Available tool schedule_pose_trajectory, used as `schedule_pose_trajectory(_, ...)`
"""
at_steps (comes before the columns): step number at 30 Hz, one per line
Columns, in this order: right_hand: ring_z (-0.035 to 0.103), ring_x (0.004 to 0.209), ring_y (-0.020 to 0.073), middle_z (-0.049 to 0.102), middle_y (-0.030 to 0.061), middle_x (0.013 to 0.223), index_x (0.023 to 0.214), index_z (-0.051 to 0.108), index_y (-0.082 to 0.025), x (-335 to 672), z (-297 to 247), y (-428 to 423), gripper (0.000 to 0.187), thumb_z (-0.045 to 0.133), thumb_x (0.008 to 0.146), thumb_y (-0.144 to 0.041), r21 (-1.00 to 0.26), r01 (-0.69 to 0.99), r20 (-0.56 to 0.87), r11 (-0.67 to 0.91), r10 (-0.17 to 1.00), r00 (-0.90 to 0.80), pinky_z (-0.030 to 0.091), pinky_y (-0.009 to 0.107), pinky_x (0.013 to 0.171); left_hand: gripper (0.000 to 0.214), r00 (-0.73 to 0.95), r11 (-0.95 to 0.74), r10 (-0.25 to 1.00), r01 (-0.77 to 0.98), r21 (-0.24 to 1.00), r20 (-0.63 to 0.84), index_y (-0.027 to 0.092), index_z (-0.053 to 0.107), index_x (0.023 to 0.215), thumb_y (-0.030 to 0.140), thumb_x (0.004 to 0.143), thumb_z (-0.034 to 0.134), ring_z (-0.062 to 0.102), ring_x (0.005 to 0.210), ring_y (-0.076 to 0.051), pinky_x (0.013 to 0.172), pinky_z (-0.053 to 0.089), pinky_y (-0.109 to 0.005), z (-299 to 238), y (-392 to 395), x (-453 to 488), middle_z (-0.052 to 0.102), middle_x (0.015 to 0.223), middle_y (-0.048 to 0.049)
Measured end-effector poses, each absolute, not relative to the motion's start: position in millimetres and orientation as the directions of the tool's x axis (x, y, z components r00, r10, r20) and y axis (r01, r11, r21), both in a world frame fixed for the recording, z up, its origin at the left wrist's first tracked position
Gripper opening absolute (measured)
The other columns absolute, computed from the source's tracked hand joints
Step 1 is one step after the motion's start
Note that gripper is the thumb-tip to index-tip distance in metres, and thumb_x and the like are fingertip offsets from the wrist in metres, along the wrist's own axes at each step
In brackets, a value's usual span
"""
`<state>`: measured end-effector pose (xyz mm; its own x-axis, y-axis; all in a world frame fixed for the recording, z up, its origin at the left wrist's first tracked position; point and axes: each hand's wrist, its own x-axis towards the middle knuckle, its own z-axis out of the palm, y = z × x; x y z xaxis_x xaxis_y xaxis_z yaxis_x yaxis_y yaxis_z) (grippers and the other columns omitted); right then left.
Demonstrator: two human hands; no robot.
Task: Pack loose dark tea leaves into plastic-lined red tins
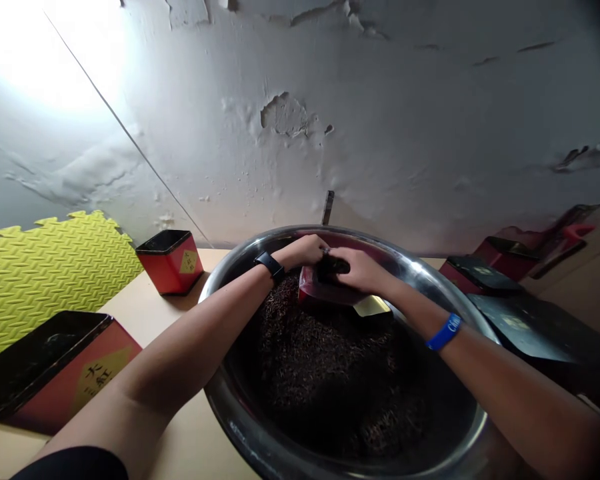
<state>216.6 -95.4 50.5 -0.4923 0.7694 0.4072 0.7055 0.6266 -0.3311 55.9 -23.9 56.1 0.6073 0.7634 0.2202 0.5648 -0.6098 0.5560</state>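
Observation:
A wide steel basin [245,443] holds a heap of dark, twisted tea leaves [325,360]. Near its far side, a red tea tin [317,297] leans among the leaves, and a yellow patch shows at its right. My left hand [305,251], below a black watch, is closed on the tin's far edge. Over the tin's mouth, my right hand [363,270] curls around a dark clump of leaves, its thumb side close to the left fingers. My right wrist wears a blue band. The fingertips of both hands are partly hidden.
Left of the basin stand two open red tins, a small one [169,263] and a larger one [80,373], on a pale table [190,433]. More red tins [507,257] and dark lids [525,327] crowd the right. A yellow foam mat [55,273] and peeling wall [380,133] lie behind.

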Motion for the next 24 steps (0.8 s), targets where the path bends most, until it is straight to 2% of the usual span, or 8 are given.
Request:
schedule_pose_trajectory(3,0.059,0.090,0.0236,0.066,0.0087,0.099,0.094,0.065,-0.019,218.8,42.4,-90.0,0.025,0.056,0.075,-0.034,-0.190,0.798,0.237,0.572,0.815,-0.528,0.043,0.033,0.078,0.019,0.628,-0.634,0.750,0.591,0.500,0.209,0.012,0.067,0.073,0.015,0.070,0.048,0.041,0.052,-0.010,0.052,0.031,-0.026,56.2,-26.7,57.6,0.057,0.058,-0.0014)
schedule_pose_trajectory(7,0.060,0.086,0.0221,0.067,0.0082,0.093,0.089,0.066,-0.019,212.0,42.0,-95.9,0.022,0.046,0.082,-0.026,-0.112,0.815,0.337,0.569,0.793,-0.507,0.044,0.032,0.075,0.021,0.626,-0.634,0.755,0.620,0.463,0.196,0.011,0.066,0.073,0.015,0.069,0.046,0.043,0.056,-0.011,0.053,0.032,-0.024,58.0,-27.9,56.4,0.058,0.060,-0.0013)
schedule_pose_trajectory(11,0.058,0.089,0.0186,0.066,0.0084,0.094,0.086,0.064,-0.015,203.8,47.8,-107.4,0.030,0.039,0.073,-0.004,-0.149,0.703,0.514,0.696,0.661,-0.546,0.042,0.029,0.080,0.018,0.641,-0.647,0.738,0.585,0.489,0.210,0.010,0.065,0.070,0.018,0.068,0.049,0.042,0.059,-0.010,0.054,0.032,-0.022,58.3,-26.2,53.4,0.057,0.060,-0.0009)
schedule_pose_trajectory(13,0.057,0.087,0.0164,0.065,0.0074,0.091,0.084,0.063,-0.014,197.2,51.0,-117.0,0.028,0.040,0.072,-0.003,-0.196,0.611,0.610,0.767,0.583,-0.537,0.042,0.028,0.081,0.017,0.647,-0.648,0.733,0.570,0.505,0.211,0.010,0.063,0.066,0.020,0.069,0.049,0.039,0.055,-0.009,0.050,0.030,-0.023,57.6,-25.7,52.5,0.054,0.057,-0.0006)
schedule_pose_trajectory(15,0.057,0.079,0.0138,0.064,0.0046,0.084,0.081,0.063,-0.014,187.6,52.2,-128.8,0.024,0.041,0.074,-0.006,-0.276,0.529,0.589,0.802,0.576,-0.567,0.043,0.025,0.077,0.018,0.637,-0.636,0.743,0.576,0.514,0.205,0.012,0.062,0.063,0.022,0.069,0.049,0.036,0.052,-0.009,0.047,0.028,-0.023,57.0,-25.1,52.5,0.052,0.055,-0.0001)
schedule_pose_trajectory(18,0.059,0.078,0.0117,0.066,0.0019,0.086,0.092,0.065,-0.016,169.8,44.2,-145.1,0.026,0.043,0.078,-0.011,-0.422,0.412,0.275,0.808,0.547,-0.791,0.044,0.023,0.076,0.019,0.614,-0.609,0.766,0.598,0.521,0.192,0.014,0.065,0.068,0.024,0.069,0.049,0.038,0.050,-0.009,0.048,0.030,-0.024,56.9,-24.4,53.4,0.052,0.054,0.0005)
schedule_pose_trajectory(20,0.059,0.094,0.0148,0.064,0.0042,0.105,0.106,0.063,-0.018,158.8,30.0,-151.7,0.031,0.049,0.079,-0.020,-0.468,0.407,0.017,0.785,0.468,-0.883,0.043,0.025,0.085,0.021,0.605,-0.598,0.774,0.605,0.526,0.185,0.013,0.066,0.072,0.025,0.069,0.050,0.039,0.051,-0.009,0.049,0.031,-0.024,57.5,-24.6,53.5,0.052,0.055,0.0009)
schedule_pose_trajectory(24,0.029,0.129,0.0340,0.022,0.0090,0.147,0.136,0.037,-0.027,146.0,-8.3,-154.4,0.086,0.070,0.059,-0.044,-0.374,0.561,-0.409,0.738,0.412,-0.814,0.032,0.044,0.100,0.023,0.610,-0.594,0.772,0.593,0.543,0.179,0.012,0.067,0.075,0.026,0.070,0.051,0.042,0.053,-0.010,0.052,0.034,-0.024,59.8,-28.0,51.7,0.054,0.057,0.0001)
